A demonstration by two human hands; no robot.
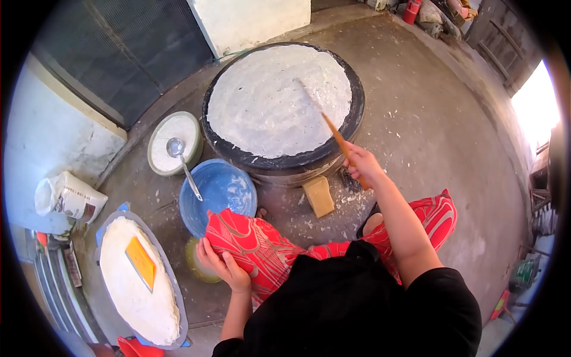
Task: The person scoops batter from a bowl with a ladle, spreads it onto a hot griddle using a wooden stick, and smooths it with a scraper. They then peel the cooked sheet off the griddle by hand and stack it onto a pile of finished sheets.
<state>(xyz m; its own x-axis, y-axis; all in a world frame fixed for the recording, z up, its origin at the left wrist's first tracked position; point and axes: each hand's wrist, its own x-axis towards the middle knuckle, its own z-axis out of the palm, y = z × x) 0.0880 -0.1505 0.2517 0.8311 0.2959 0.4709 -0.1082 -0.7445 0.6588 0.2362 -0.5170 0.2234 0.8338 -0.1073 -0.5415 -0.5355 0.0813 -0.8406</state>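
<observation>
A large round griddle with a black rim [212, 132] is covered by a thin white layer of batter [267, 101]. My right hand [364, 165] is closed around the handle of a long wooden stick [336, 134], whose pale far end lies over the white layer, right of its middle. My left hand [223, 265] rests against the red patterned cloth over my left knee, fingers apart and holding nothing. Just beyond that knee sits a blue basin [208, 172] with white residue inside. A metal ladle [185, 166] spans from a bowl of white batter [168, 160] to this basin.
At the lower left, a long tray [183, 309] holds a white mound with a yellow scraper [141, 262] on it. A tan block [319, 196] sits before the griddle among white flakes. A yellowish bowl [199, 269] is partly behind my left hand. A white sack [74, 196] stands left.
</observation>
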